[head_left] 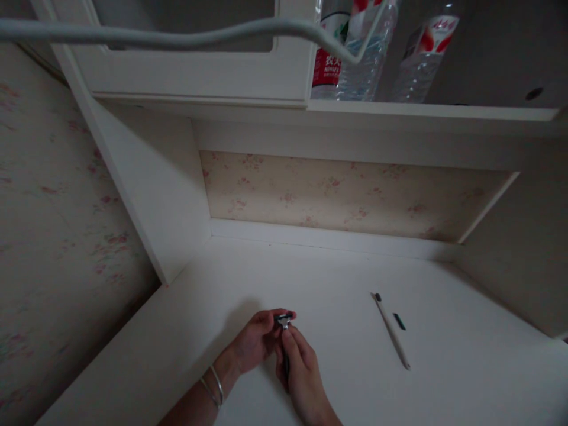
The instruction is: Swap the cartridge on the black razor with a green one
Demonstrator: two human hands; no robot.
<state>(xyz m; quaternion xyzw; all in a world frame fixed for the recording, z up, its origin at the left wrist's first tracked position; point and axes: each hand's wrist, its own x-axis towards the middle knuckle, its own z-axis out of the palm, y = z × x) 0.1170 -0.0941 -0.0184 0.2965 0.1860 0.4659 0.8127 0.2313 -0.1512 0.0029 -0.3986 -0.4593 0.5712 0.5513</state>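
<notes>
Fingertips point(284, 331) of both hands are pinched together on a small razor point(284, 321), whose dark and silver head is held between them just above the white desk point(337, 284). It is gripped by the left hand point(254, 341) from the left and the right hand point(300, 367) from below, handle running down under the right fingers. Well right of the fingers, a toothbrush point(391, 331) and a small dark cap point(399, 321) are seen lying flat; far above them, water bottles point(368, 53) are stood on a shelf point(426, 110).

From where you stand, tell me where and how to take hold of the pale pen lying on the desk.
Grip the pen around its bare middle, coming straight down from above. It lies flat on the desk, slanting from its dark tip at the back to its near end on the right, with free surface along both long sides. The small dark cap lies just beside it, so keep fingers clear of that.
</notes>
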